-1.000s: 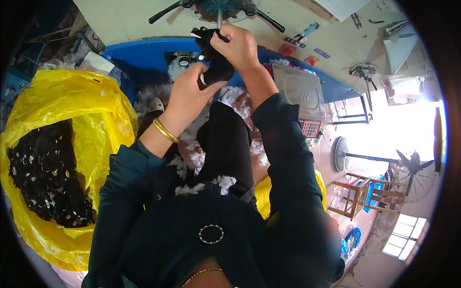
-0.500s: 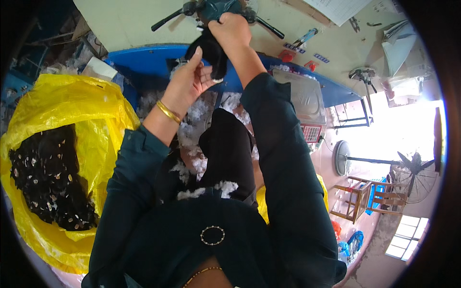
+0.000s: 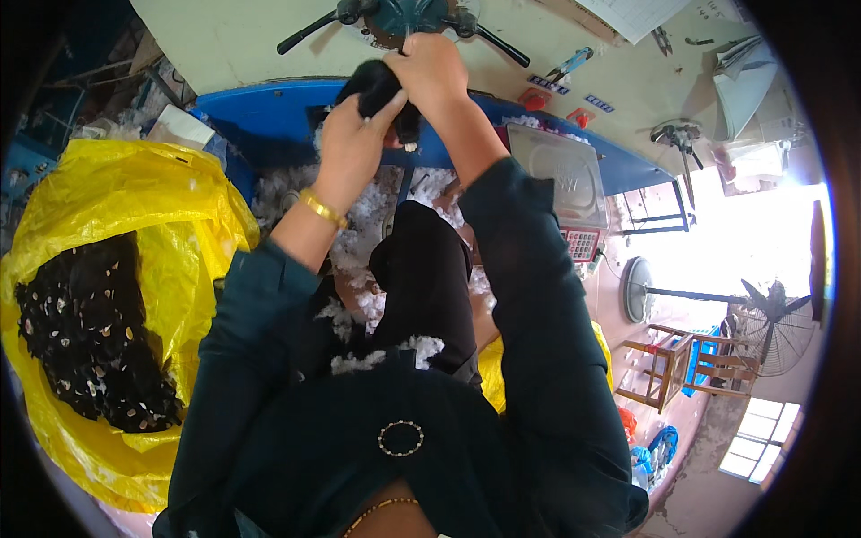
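A limp black cloth piece, soft like a sock and with a pale tip at its lower end, is between my two hands. My left hand grips it from below left, thumb pointing up across the cloth. My right hand is closed over its upper edge, knuckles up, so the fingertips are hidden. Just beyond stands a dark green machine head with black lever handles on both sides. A thin metal part of it comes down next to my right fingers.
White fluff lies below the blue table edge and on my lap. To my left, a yellow sack holds many black pieces. Red switches, a cutter and a scale are at right.
Both hands have drawn down and away from the machine head with the black cloth. My left hand has closed on it, its fingers having been spread before.
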`<state>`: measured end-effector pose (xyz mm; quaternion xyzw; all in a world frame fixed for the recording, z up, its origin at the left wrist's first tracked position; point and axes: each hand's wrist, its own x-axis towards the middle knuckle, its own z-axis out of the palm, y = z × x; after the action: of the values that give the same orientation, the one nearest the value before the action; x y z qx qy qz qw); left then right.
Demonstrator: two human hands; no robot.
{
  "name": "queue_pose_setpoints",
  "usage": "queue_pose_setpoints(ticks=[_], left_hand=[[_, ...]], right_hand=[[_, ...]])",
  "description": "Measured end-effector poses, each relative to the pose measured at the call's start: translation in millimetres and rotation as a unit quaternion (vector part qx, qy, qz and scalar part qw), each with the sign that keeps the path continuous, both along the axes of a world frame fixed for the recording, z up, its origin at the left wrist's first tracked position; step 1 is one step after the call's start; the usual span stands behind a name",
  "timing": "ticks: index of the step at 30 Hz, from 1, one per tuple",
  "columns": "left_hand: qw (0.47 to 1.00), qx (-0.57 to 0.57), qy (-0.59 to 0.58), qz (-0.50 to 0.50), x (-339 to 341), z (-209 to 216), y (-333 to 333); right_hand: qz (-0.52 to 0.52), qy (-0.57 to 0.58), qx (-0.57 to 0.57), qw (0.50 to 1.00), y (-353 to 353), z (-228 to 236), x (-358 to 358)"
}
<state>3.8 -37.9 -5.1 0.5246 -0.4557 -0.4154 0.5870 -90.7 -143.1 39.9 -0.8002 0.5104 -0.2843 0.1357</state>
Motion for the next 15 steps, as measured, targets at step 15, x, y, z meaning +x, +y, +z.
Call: queue_pose_setpoints(ticks=[15], left_hand=[[0.916,0.067,0.379,-0.112,-7,-17,44]], right_hand=[[0.141,-0.293,0.034,0.945,43,-40,-39]])
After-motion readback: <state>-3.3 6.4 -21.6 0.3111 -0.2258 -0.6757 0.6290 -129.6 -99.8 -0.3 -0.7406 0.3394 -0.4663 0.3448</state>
